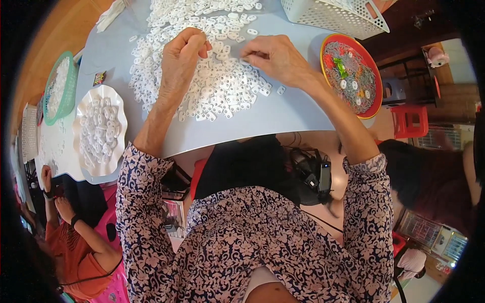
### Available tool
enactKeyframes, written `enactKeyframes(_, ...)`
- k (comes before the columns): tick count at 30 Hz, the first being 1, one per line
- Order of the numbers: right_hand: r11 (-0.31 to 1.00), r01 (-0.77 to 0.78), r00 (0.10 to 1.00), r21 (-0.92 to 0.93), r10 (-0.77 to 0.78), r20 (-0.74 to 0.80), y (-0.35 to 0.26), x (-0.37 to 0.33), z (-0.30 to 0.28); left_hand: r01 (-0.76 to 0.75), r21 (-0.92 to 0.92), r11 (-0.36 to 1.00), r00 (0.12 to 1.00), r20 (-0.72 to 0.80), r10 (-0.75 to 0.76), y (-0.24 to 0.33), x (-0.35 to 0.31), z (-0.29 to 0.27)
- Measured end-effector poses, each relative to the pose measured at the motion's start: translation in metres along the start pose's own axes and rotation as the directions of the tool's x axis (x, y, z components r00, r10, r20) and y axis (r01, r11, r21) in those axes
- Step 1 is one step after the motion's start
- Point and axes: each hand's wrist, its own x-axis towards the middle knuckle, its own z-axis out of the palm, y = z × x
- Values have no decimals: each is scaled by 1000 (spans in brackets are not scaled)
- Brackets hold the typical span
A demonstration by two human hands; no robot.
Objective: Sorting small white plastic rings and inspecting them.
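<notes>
Small white oval plastic pieces with holes (222, 91) lie heaped across the grey-blue table in front of me. Over the left part of this heap, my left hand (183, 50) is closed, fingers curled in and thumb pressed against them; whatever it holds is hidden. My right hand (278, 58) hovers at the heap's right side with thumb and fingertips pinched together. Anything between those fingertips is too small to make out. Closest to the right forearm is a round red tray with a yellow rim (376, 76), holding many small grey metal parts and a few white pieces.
A wavy-edged white dish (80, 129) of white pieces stands at the left, near a green basket (70, 93). A white perforated basket (333, 20) sits at the far right. A co-worker in an orange top (88, 262) sits at lower left. A red stool (409, 121) stands right.
</notes>
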Motion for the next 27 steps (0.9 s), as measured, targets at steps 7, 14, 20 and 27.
enactKeyframes(7,999,39,999,-33,-39,10,-3,2,-2,11,7,1000,1000,3,-11,-3,-1,-1)
enactKeyframes(14,998,-1,1000,-68,1,12,-9,9,-1,48,90,995,999,-8,-47,-4,-1,2)
enactKeyframes(20,979,-149,966,-138,115,-230,24,3,-18,35,62,997,999,6,-35,3,-5,5)
enactKeyframes(27,950,-220,974,-222,203,-96,33,-8,-48,12,83,996,999,30,-14,-3,-6,2)
